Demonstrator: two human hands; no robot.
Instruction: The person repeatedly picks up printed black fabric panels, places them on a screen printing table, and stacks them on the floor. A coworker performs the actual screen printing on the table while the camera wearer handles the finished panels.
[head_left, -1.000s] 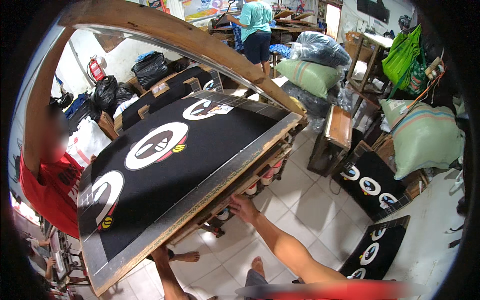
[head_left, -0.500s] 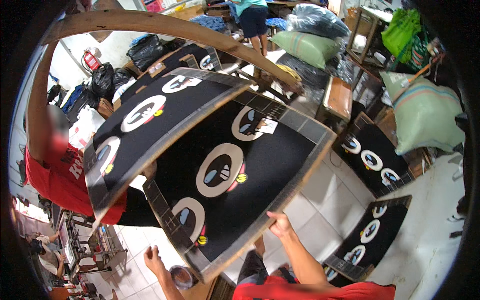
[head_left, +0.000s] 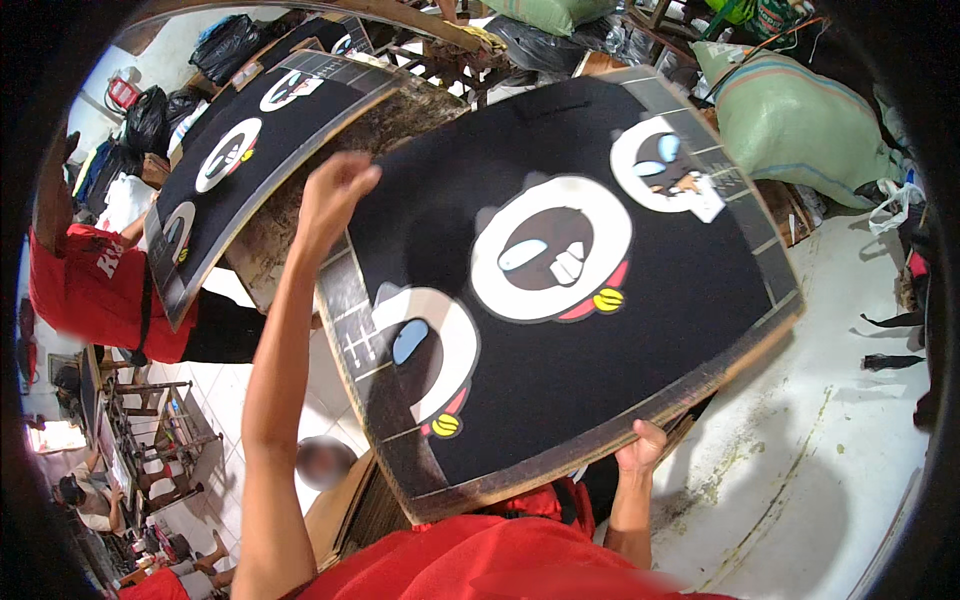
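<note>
Head view, and our right hand (head_left: 640,452) grips the printed board (head_left: 545,370) by its near edge, our left hand (head_left: 336,200) at its far-left corner, whether gripping we can't tell!

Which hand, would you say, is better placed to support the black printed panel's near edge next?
Probably the right hand: its thumb lies at the near edge of the panel, whereas the left hand is raised by the upper-left corner.

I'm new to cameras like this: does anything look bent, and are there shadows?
Head view: edges of the black panel look bowed, and darkness rounds off the picture; head view, lower right: a shadow falls on the white surface.
</note>
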